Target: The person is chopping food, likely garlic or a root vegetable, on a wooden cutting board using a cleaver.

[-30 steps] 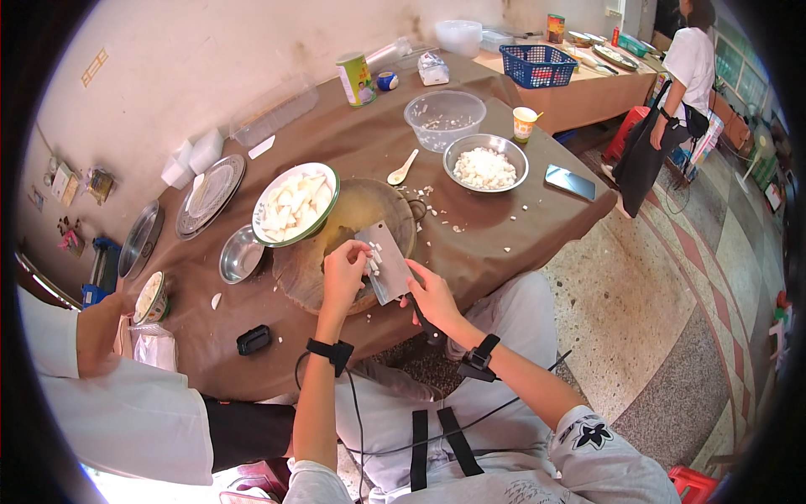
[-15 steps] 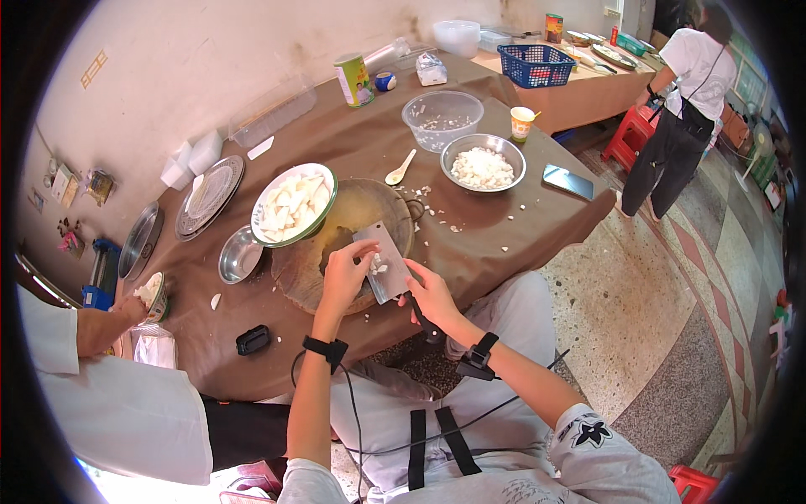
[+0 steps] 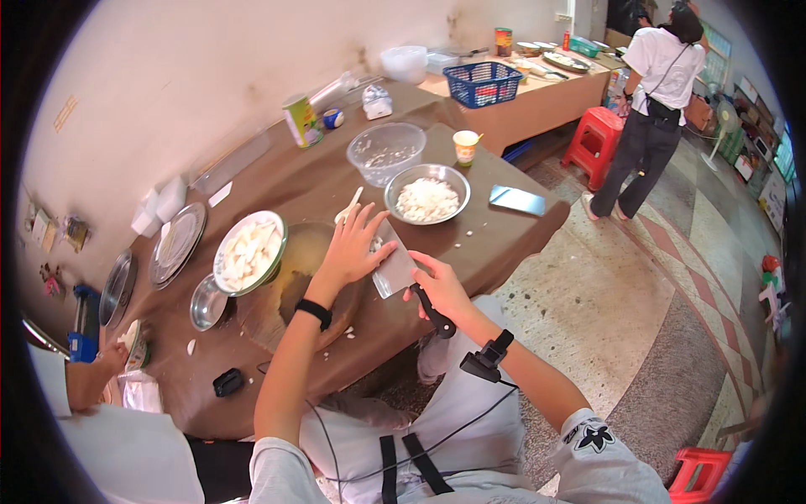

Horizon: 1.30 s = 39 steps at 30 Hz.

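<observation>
My right hand [image 3: 443, 290] is closed round the black handle of a cleaver [image 3: 395, 275], its broad blade tilted off the board. Small white chopped pieces [image 3: 375, 244] lie on the blade, partly covered by my left hand [image 3: 353, 245], whose fingers are stretched out over it. Just beyond the blade stands a steel bowl [image 3: 460, 215] of white diced food [image 3: 426, 200]. Behind my left wrist is the round wooden chopping board [image 3: 260, 317]. At its far left edge, a green-rimmed bowl [image 3: 270, 277] holds larger white slices [image 3: 250, 250].
A small steel bowl [image 3: 206, 304], a black case [image 3: 227, 382], a clear plastic bowl [image 3: 386, 172], a paper cup [image 3: 466, 149] and a phone [image 3: 517, 200] are on the brown-covered table. A co-worker's hand [image 3: 109, 357] is at left; another person [image 3: 655, 109] stands by a red stool [image 3: 594, 144].
The cleaver with its white pieces has moved off the board toward the steel bowl of diced food. My left hand has gone from bent fingers to spread ones. The view has turned right.
</observation>
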{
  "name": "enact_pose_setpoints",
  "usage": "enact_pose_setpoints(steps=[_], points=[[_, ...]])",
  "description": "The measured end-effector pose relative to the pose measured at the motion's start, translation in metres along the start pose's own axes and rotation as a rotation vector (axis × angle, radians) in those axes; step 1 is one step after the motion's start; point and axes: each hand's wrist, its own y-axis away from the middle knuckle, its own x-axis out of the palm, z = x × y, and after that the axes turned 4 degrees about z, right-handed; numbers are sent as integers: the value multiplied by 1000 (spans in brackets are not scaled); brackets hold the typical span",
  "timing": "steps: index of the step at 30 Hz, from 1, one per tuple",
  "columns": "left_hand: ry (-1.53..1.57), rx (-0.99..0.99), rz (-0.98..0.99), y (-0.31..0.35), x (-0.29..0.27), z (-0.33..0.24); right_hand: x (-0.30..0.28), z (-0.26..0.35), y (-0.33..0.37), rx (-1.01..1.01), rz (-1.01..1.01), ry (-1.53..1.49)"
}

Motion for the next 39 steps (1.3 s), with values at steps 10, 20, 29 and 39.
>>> enact_pose_setpoints(steps=[10,20,29,39], points=[[18,54,-54,-173,95,0,-117,50,-12,23,-179,105],[179,-251,77,-188,89,-5,-154,39,10,18,-270,63],[277,-261,-319,-64,-51,34,-59,25,44,-86,-199,-28],[-86,-775,38,132,-96,185,36,-4,125,-19,-32,-41]])
